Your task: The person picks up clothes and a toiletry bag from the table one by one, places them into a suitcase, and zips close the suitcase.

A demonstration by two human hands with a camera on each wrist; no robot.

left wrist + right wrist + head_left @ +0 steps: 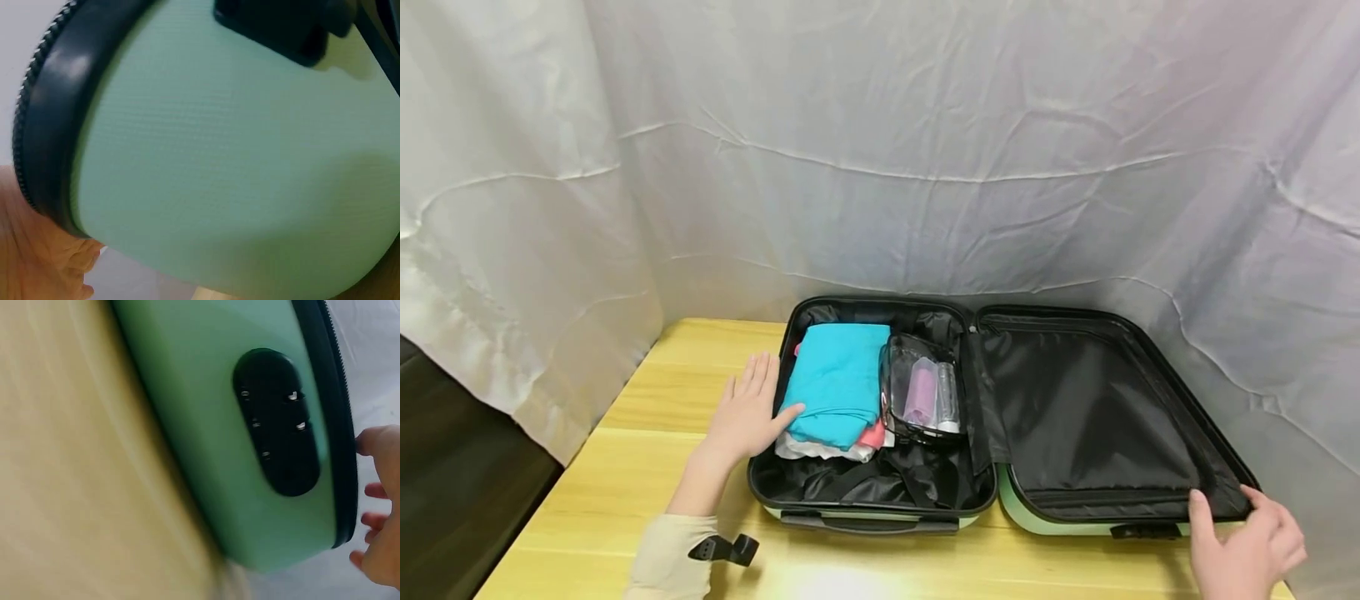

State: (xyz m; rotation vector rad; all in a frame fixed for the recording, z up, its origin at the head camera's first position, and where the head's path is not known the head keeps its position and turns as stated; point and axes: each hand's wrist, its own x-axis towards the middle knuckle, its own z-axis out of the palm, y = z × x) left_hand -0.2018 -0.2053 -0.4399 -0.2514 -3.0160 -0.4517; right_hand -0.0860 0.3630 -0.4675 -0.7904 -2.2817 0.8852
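A pale green suitcase [880, 518] lies spread open, with a black lining. Its left half holds a folded turquoise cloth [838, 375] on top of white and pink fabric [827, 450]. Beside the cloth stands a clear black-trimmed pouch [917, 346] with a purple bottle [921, 392] and a clear bottle [947, 396]. My left hand [745, 417] lies over the left rim with fingers extended, its thumb reaching the cloth. At the near right corner of the lid half [1090, 417], my right hand [1247, 542] has thumb and fingers spread around the rim [344, 444], fingers loosely bent.
The suitcase lies on a light wooden table [647, 467]. Grey-white curtains [925, 150] hang close behind it and at both sides. A combination lock [278, 425] sits on the lid half's front, and a carry handle [868, 523] on the left half's front.
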